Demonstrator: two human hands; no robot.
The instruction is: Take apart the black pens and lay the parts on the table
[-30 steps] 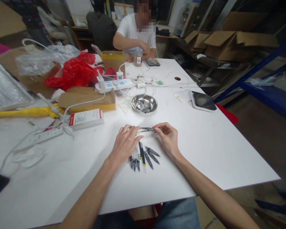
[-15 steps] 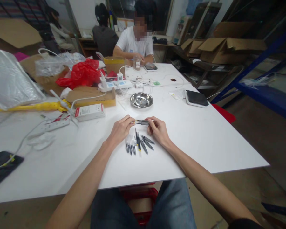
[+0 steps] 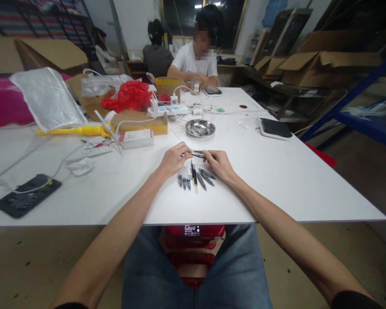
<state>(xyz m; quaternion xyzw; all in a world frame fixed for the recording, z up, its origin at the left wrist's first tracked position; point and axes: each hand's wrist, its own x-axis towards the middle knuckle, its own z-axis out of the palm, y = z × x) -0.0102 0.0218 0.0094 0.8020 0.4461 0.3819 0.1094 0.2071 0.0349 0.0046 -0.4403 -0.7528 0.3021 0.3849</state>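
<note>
One white carton with a red end (image 3: 137, 138) lay left of my grip, on its far side. My left hand (image 3: 174, 159) was pinched on slim pen parts (image 3: 198, 155) that bridged the gap between my hands. Just nearer me lay clear pen tubes (image 3: 184, 182), then black refills (image 3: 195, 176) with yellow ends; a metal bowl (image 3: 200, 128) sat beyond, and dark grey pen barrels (image 3: 201, 181) lay nearer. My right hand (image 3: 221, 163) clamped the parts' other end. A black-topped device (image 3: 275, 128) lay farther right.
</note>
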